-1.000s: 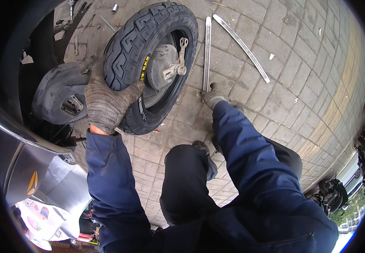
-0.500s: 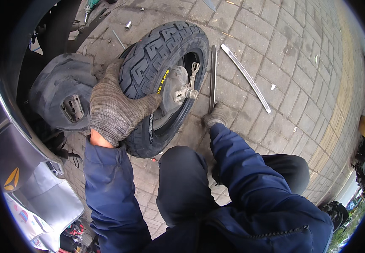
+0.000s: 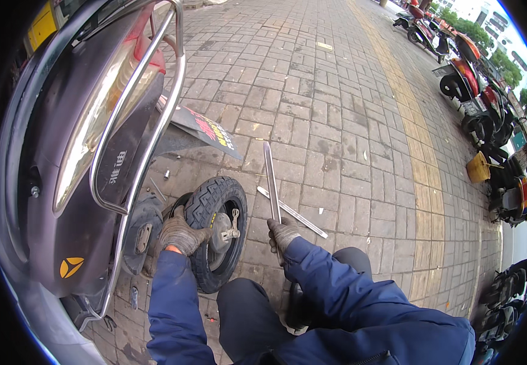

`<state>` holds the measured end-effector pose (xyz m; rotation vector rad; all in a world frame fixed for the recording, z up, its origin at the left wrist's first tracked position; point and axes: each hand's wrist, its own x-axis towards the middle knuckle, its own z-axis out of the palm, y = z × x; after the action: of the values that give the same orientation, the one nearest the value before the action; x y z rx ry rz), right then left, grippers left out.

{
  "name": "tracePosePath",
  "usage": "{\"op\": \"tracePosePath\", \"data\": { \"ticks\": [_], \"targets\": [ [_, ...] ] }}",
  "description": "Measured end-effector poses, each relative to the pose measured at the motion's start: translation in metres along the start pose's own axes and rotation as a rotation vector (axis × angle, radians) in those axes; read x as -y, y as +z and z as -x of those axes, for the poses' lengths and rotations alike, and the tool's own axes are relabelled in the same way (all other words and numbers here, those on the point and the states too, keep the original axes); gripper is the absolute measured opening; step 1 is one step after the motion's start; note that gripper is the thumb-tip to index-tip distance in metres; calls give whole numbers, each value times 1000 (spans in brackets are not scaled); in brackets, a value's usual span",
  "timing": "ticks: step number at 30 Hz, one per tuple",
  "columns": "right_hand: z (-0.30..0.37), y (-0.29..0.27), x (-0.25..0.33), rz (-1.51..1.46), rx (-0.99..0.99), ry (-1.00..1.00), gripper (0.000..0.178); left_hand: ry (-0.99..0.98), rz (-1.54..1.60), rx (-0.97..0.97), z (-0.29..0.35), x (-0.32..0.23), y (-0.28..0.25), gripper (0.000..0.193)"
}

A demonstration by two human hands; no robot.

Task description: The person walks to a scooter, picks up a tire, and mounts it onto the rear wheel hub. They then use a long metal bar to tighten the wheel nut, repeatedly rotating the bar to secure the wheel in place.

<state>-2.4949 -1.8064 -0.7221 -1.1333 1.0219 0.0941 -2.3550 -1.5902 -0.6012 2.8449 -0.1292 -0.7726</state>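
Metal bar [image 3: 271, 180] lifted, in right hand [image 3: 284, 234]

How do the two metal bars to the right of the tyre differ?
The held bar is gripped in the gloved right hand; the other bar lies on the paving with no hand on it. In the picture, the held bar runs nearly up and down, while the other bar slants down to the right. Both are long, slim and silvery.
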Motion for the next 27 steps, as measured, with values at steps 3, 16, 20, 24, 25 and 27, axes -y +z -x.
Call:
{"op": "tracePosePath", "data": {
  "ticks": [3,16,20,24,25,27],
  "targets": [
    [55,-17,42,-82,165,-178,38,-14,8,2,2,0,1,121],
    [31,-3,72,134,398,-501,51,13,65,-38,5,-2,6,123],
    [22,20,55,556,495,-598,45,51,115,-58,2,3,12,122],
    [-1,39,29,756,569,-724,44,83,176,-112,1,6,20,121],
    [-8,45,22,781,570,-771,43,95,171,-144,2,7,22,121],
    [-22,58,9,734,635,-714,43,72,155,-185,2,8,26,120]
  ]
}}
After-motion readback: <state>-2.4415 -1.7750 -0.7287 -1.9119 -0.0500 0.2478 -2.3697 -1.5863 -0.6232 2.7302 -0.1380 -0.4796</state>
